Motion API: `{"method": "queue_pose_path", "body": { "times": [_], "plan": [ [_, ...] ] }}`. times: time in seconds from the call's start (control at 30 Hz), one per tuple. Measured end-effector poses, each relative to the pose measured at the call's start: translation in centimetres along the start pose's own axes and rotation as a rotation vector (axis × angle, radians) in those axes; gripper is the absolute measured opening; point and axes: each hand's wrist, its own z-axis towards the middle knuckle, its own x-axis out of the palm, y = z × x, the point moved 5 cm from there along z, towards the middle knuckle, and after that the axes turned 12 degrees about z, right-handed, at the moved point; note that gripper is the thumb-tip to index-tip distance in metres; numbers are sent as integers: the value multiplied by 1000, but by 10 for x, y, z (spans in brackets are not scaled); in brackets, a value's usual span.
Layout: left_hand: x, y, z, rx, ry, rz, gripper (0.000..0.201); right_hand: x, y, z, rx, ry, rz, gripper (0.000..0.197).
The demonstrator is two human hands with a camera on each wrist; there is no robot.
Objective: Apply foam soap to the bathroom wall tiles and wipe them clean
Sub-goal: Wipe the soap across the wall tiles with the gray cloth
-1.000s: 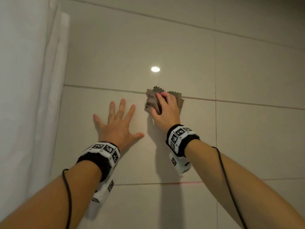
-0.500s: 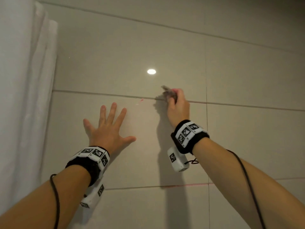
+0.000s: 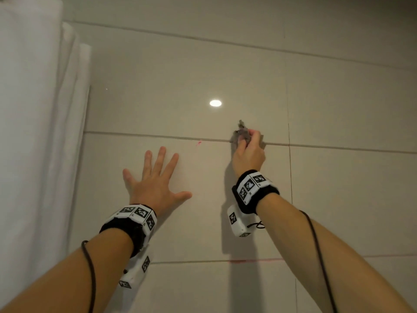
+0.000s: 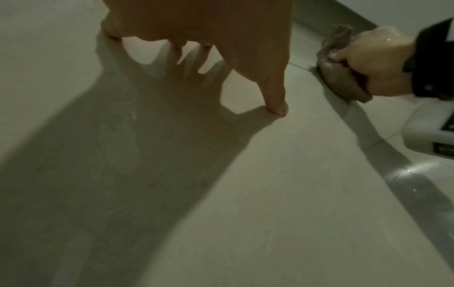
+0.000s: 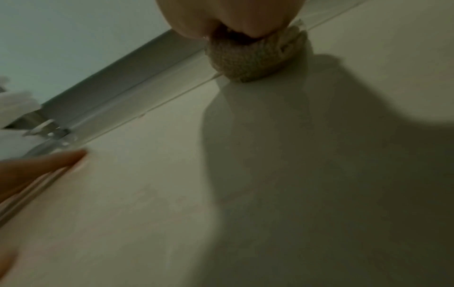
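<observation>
Large beige wall tiles (image 3: 225,75) fill the head view. My right hand (image 3: 247,150) grips a bunched grey-brown cloth (image 3: 242,134) and holds it against the horizontal grout line. The same cloth (image 5: 253,58) shows as a wad under my fingers in the right wrist view, and the cloth (image 4: 341,77) sits at the far right of the left wrist view. My left hand (image 3: 153,177) lies flat on the tile below that line, fingers spread. A small pink smear (image 3: 199,143) sits on the grout line between the hands.
A white shower curtain (image 3: 33,132) hangs along the left edge, close to my left arm. A pink-red streak (image 3: 252,260) runs along the lower grout line. A vertical grout line (image 3: 290,154) lies just right of my right hand. A ceiling light's reflection (image 3: 215,103) glints above.
The cloth, spread flat under my right hand one second ago, is now bunched in its fingers and has moved right along the grout line. My left hand stays flat on the tile.
</observation>
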Motion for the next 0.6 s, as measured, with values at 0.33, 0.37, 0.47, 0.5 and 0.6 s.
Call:
{"method": "queue_pose_path", "body": {
  "times": [0.33, 0.37, 0.47, 0.5, 0.6],
  "plan": [
    [10, 21, -8, 52, -56, 19, 101, 75, 28, -42, -171, 262, -38, 17],
    [12, 24, -10, 52, -57, 18, 101, 77, 28, -46, -178, 302, -45, 18],
    [19, 31, -16, 57, -39, 8, 99, 75, 25, -62, -181, 431, -78, 16],
    [21, 33, -19, 59, -35, 11, 98, 72, 24, -68, -171, 476, -92, 15],
    [22, 34, -26, 52, -33, 10, 95, 60, 19, -91, -90, 630, -157, 16]
  ]
}}
